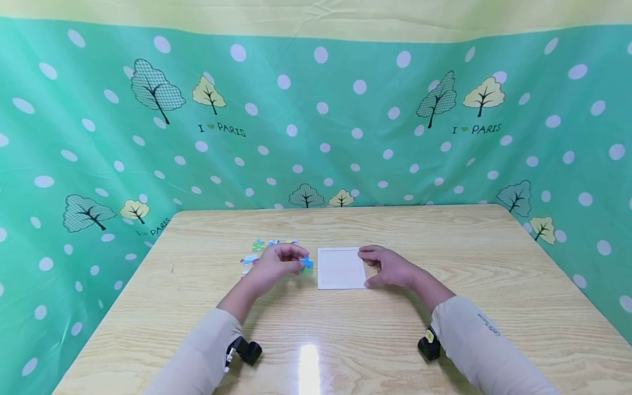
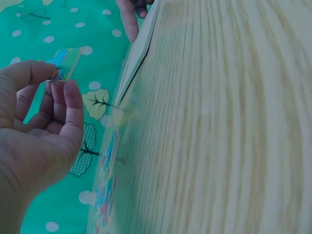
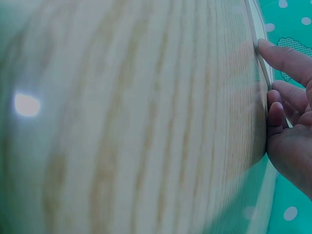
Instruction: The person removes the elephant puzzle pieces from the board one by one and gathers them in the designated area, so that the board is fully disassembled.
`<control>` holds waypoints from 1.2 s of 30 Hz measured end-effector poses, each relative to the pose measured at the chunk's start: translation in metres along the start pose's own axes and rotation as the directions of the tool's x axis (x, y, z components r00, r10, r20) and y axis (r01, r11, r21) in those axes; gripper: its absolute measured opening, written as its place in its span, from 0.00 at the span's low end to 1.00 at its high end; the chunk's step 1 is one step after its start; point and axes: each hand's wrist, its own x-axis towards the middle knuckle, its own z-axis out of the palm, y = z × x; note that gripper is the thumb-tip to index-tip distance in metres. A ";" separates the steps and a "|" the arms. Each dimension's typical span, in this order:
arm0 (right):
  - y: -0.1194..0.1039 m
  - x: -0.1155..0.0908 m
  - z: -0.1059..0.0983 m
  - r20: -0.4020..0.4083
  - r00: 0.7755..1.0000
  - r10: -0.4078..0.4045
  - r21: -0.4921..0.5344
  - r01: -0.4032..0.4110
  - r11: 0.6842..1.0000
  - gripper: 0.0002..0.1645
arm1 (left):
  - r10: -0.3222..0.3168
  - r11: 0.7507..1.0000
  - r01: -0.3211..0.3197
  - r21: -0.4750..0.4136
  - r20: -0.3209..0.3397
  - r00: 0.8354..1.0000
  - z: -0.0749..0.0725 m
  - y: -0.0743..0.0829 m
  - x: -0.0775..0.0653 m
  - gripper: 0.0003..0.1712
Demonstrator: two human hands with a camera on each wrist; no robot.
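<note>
My left hand [image 1: 277, 267] pinches a blue and green jigsaw puzzle piece [image 1: 306, 263] between thumb and fingers, just left of a flat white puzzle tray [image 1: 340, 269]. In the left wrist view the piece [image 2: 62, 62] is held up, apart from the tray [image 2: 138, 54]. On the tray's right side, my right hand [image 1: 390, 267] grips the edge, thumb at the near corner and fingers towards the far one. The right wrist view has the thumb and fingertips of this hand [image 3: 290, 107] against the thin rim. Several loose puzzle pieces [image 1: 258, 245] lie behind and left of my left hand, which partly hides them.
The wooden table [image 1: 316, 323] reaches to a green dotted curtain [image 1: 316, 137] at its back and sides. A black wrist camera [image 1: 249, 352] hangs below the left sleeve, another camera [image 1: 429, 346] below the right. Light glares on the table's near part.
</note>
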 end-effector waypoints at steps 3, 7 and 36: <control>0.000 0.000 0.000 0.002 1.000 0.002 0.003 -0.002 1.000 0.48 | -0.008 1.000 0.008 0.009 -0.005 1.000 -0.005 -0.001 -0.001 0.16; 0.000 -0.001 -0.001 0.005 1.000 0.001 0.006 -0.001 1.000 0.48 | -0.014 0.998 0.015 0.058 -0.016 1.000 -0.012 -0.003 -0.003 0.17; 0.000 -0.001 -0.001 0.002 1.000 -0.003 -0.006 0.003 1.000 0.49 | 0.059 0.849 -0.056 0.525 0.011 0.998 -0.022 -0.014 0.004 0.11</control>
